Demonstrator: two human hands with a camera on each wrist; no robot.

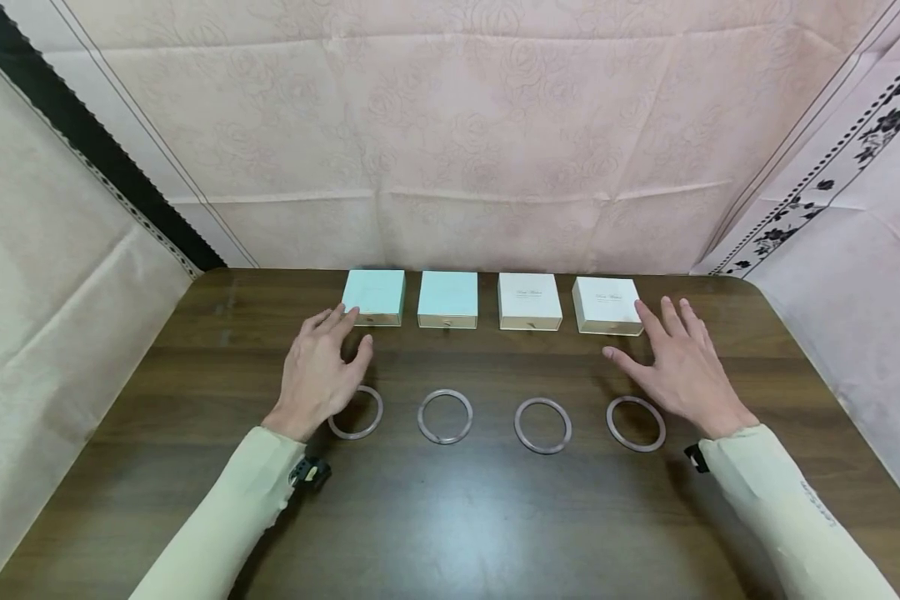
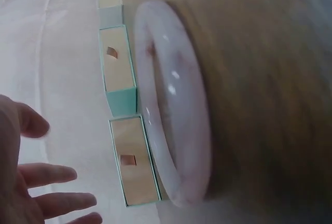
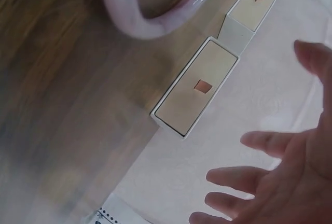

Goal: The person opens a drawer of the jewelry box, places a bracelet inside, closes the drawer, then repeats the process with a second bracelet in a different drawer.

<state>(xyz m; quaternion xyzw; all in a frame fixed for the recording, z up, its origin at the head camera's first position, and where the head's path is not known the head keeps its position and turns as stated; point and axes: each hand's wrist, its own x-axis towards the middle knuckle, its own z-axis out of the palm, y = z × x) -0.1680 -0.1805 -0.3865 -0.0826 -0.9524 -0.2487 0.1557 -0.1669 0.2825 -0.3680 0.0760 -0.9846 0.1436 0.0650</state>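
Note:
Along the back of the table stand two turquoise drawer boxes, the left one (image 1: 373, 293) and its neighbour (image 1: 448, 296), then two white drawer boxes, the inner (image 1: 528, 298) and the outer (image 1: 607, 302). In front lies a row of pale lilac bangles: the leftmost (image 1: 375, 414), partly behind my left hand, then a second (image 1: 446, 439), a third (image 1: 542, 448) and the rightmost (image 1: 636, 445). My left hand (image 1: 317, 372), fingers spread, hovers over the leftmost bangle near the left turquoise box. My right hand (image 1: 685, 367) is spread beside the outer white box, holding nothing.
The brown wooden table (image 1: 450, 517) has rounded back corners. A pale patterned cloth (image 1: 450, 150) hangs behind it, with more cloth at both sides. Small pull tabs, such as this leather tab (image 3: 203, 86), show on the box fronts.

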